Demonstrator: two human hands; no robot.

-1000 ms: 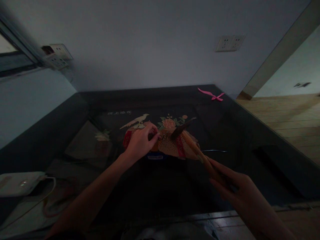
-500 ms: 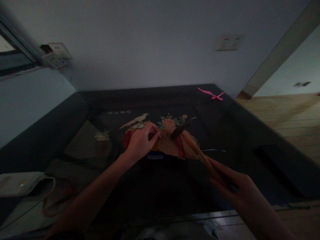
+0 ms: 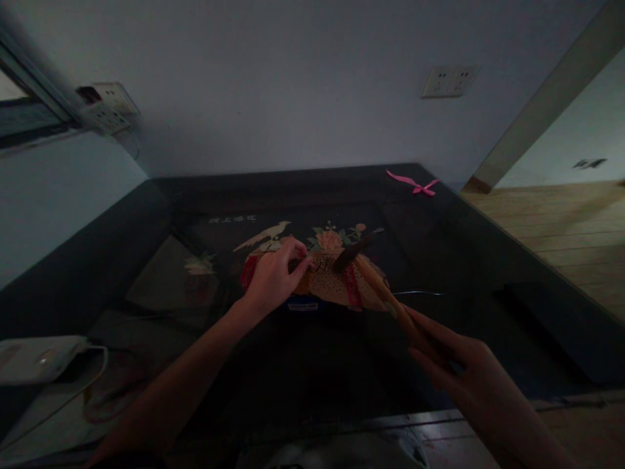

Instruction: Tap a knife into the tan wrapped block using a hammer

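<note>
A tan piece dotted with dark spots and crossed by red bands (image 3: 327,283) lies at the middle of the dark table. My left hand (image 3: 279,270) rests over its left part, thumb and forefinger pinched; what is between them is too small to make out. From the lower right, my right hand (image 3: 452,358) holds a wooden-handled hammer (image 3: 375,281), its dark head (image 3: 349,255) over the dotted piece, close to my left fingertips. Under the near edge of the piece shows a blue item (image 3: 303,303).
A pink ribbon (image 3: 417,187) lies at the table's back right. A thin metal rod (image 3: 420,292) is right of the hammer. A dark flat object (image 3: 551,332) sits at the right, and a white power strip (image 3: 41,358) with cables at the left. A wall stands behind the table (image 3: 293,189).
</note>
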